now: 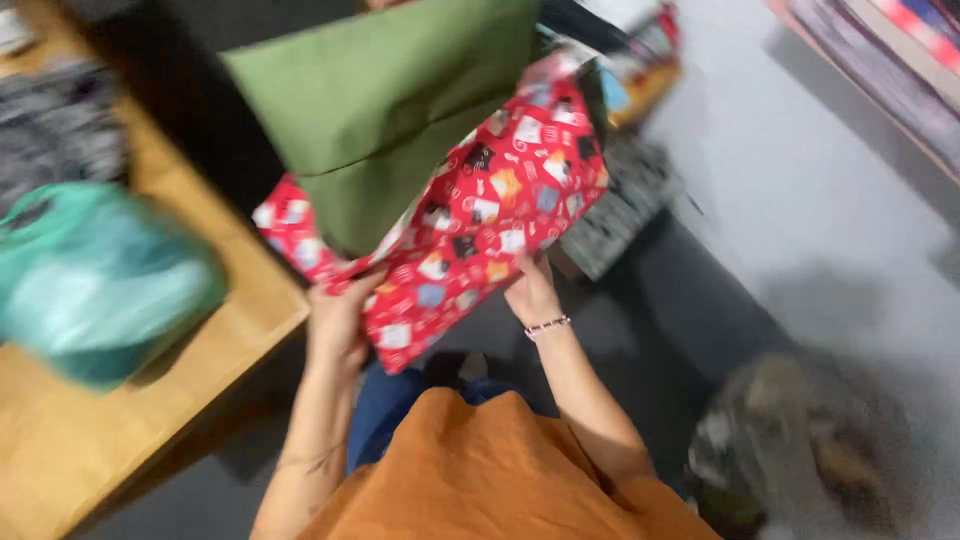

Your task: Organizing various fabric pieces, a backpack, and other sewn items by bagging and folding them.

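we hold one red patterned parcel (470,215) up over our lap, left hand (340,318) and right hand (532,292) both grasping its near edge. one green parcel (385,95) lies on top, hiding its far part. one blurred teal bag (95,280) sits on the wooden worktop (150,420) at left.

This looks like a home room used for wrapping presents. A light wooden table (150,420) holds a teal bag (95,280), grey carpet (800,200) covers the floor, and rolls of patterned paper (880,60) lie along the far edge. A parcel (450,220) in red printed paper sits under a green box (380,90).
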